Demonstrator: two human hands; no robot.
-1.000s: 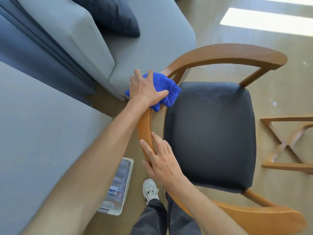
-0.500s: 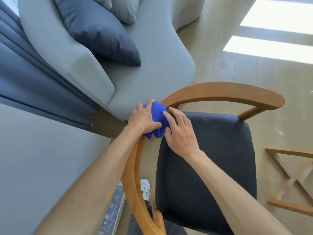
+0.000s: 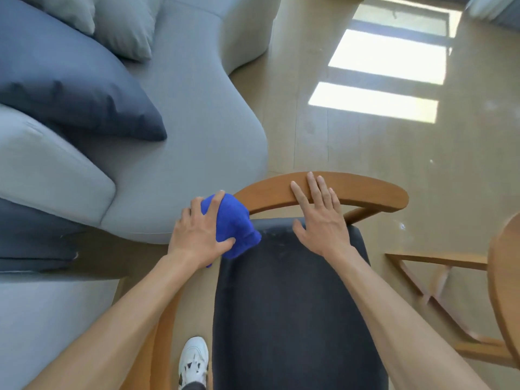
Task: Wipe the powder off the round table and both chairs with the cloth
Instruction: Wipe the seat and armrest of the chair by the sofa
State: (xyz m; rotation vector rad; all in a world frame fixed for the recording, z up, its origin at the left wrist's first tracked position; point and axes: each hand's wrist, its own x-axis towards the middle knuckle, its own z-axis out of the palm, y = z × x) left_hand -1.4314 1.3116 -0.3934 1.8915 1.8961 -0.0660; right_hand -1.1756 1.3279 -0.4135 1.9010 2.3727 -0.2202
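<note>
Your left hand (image 3: 201,235) has its fingers and thumb curled round the bunched blue cloth (image 3: 233,223), holding it against the chair (image 3: 295,305) where the curved wooden backrest (image 3: 365,190) meets the dark seat at the far left corner. Your right hand (image 3: 320,218) lies flat, fingers straight and slightly spread, resting on that rail just right of the cloth — it grips nothing and seems to be steadying the frame.

By my reading you are on one of the two chairs, working its wooden rail and the seat's far edge. Faint pale smears show on the seat just right of the cloth, so the next move probably calls for dragging the wad rightward along the rail and across that far strip of seat. Your right hand sits in the path of such a stroke, so it would have to shift.

A good deal is out of sight. The rail under the cloth and your palm is covered, so whether powder remains there cannot be told. The chair's near side is cut off by the bottom edge, and your forearms hide parts of the seat and left arm. The grey sofa (image 3: 183,136) fills the left. At the right edge a curved wooden piece (image 3: 503,291) is cropped and blurred — I cannot tell whether it belongs to the second chair or the table, and no round tabletop is clearly visible.
</note>
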